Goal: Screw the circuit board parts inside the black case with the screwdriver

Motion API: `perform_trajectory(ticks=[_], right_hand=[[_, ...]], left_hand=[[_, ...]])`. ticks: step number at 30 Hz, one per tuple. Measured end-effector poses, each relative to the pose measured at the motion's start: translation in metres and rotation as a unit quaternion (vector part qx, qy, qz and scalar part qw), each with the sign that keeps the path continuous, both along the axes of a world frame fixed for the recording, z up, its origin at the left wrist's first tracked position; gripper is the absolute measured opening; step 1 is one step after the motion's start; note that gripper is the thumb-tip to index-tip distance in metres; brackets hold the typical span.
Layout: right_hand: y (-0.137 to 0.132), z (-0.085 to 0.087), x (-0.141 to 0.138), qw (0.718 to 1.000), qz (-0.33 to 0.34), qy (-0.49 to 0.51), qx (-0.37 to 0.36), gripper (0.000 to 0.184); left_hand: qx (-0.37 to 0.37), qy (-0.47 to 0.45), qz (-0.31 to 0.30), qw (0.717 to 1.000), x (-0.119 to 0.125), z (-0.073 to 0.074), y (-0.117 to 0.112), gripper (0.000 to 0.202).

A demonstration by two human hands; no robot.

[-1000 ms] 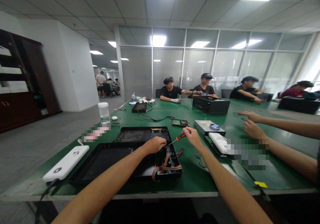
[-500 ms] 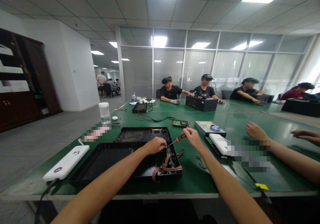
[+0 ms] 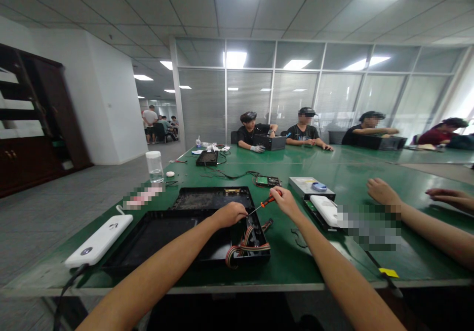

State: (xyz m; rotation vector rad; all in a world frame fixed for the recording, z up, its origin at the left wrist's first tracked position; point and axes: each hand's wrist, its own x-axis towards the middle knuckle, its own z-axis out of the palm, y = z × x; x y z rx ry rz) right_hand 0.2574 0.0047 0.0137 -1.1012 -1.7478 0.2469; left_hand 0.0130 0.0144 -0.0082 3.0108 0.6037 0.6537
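An orange-and-black screwdriver (image 3: 271, 199) is gripped by its handle in my right hand (image 3: 286, 202). Its thin metal shaft slants down to the left, and the tip meets the fingertips of my left hand (image 3: 233, 215). Those fingers are pinched together over the right part of a shallow black case (image 3: 159, 235); what they hold, if anything, is too small to make out. A striped ribbon cable (image 3: 247, 248) lies bent in the case's right end and over its front edge. Behind it is another black panel (image 3: 211, 199).
White power banks (image 3: 99, 240) (image 3: 325, 211) lie left and right. A clear jar (image 3: 154, 166) stands back left. A silver drive (image 3: 309, 188) and a green circuit board (image 3: 268, 181) lie beyond my right hand. Another person's arm (image 3: 418, 220) rests at right; co-workers sit across the green table (image 3: 148, 279).
My hands and the screwdriver stay nearly in place. Across the table, a black computer case has shifted left to the co-worker in front, and another case at the far right is turned.
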Motion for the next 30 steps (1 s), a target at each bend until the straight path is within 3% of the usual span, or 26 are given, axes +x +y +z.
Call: perform_trajectory(ticks=[30], right_hand=[[-0.0029,0.0008,-0.0035,1.000,-0.001,0.017,-0.004,0.033]], left_hand=[[-0.003,0.014,0.035,0.999,-0.0012,0.0012,-0.0052,0.018]])
